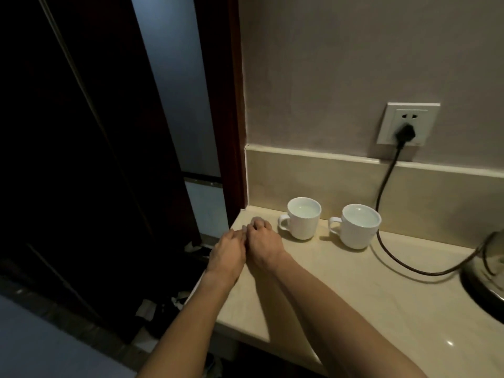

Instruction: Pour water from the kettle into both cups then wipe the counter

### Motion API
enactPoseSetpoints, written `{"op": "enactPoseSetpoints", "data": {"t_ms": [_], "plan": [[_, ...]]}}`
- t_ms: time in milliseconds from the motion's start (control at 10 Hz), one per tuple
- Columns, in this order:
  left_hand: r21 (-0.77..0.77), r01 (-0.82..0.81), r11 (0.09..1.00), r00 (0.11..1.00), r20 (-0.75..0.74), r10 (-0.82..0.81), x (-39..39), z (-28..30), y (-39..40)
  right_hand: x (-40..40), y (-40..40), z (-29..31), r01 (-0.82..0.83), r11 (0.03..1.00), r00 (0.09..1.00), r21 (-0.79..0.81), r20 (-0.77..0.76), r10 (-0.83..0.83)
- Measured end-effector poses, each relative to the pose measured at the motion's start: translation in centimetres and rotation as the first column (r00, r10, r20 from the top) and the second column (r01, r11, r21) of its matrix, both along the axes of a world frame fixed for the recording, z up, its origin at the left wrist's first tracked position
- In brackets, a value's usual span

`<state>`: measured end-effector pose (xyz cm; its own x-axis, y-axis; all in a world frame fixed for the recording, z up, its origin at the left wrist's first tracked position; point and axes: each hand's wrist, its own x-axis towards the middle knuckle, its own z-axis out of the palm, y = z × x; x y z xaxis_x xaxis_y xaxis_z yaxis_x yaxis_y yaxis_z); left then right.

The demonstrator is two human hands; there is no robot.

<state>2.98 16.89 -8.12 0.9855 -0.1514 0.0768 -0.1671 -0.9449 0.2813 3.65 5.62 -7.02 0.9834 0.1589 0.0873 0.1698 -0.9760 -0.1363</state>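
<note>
Head view — items on the desk (354,296):

- Two white cups: left cup (302,218) and right cup (359,226), side by side near the back wall, both holding water. Pouring looks done.
- Kettle (488,271): far right edge, only partly in frame; its cord (381,192) runs to the wall socket (407,124).
- Your left hand (227,251) and right hand (263,242): together at the desk's left corner, just left of the left cup. The right fingers (257,222) curl down onto the desk. Whether they grip a cloth cannot be told — none shows plainly. The left fingers are also unclear.

Step in hand, by judgement: wiping. Sweep away from the cups, keep your wrist clear of the left cup's handle, and avoid the cord.
</note>
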Motion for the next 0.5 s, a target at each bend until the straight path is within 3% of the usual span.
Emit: {"op": "enactPoseSetpoints", "data": {"t_ms": [200, 300, 400, 500], "plan": [[0.058, 0.056, 0.997, 0.998, 0.025, -0.057, -2.7, -0.4, -1.5, -3.4, -2.3, 0.6, -0.011, 1.0, 1.0, 0.008, -0.027, 0.011], [0.057, 0.038, 0.998, 0.999, -0.03, -0.036, -4.0, 0.4, -1.9, -5.9, -4.1, 1.6, -0.108, 0.994, 0.994, 0.032, -0.023, 0.109], [0.097, -0.001, 0.995, 0.999, -0.042, 0.005, -5.0, 2.4, -3.1, -8.5, -6.6, 3.4, -0.137, 0.983, 0.99, 0.123, -0.02, 0.14], [0.129, 0.047, 0.991, 0.999, -0.03, -0.044, -6.2, 5.4, -5.7, -11.2, -10.4, 5.2, -0.066, 0.997, 0.997, 0.05, -0.043, 0.068]]}}
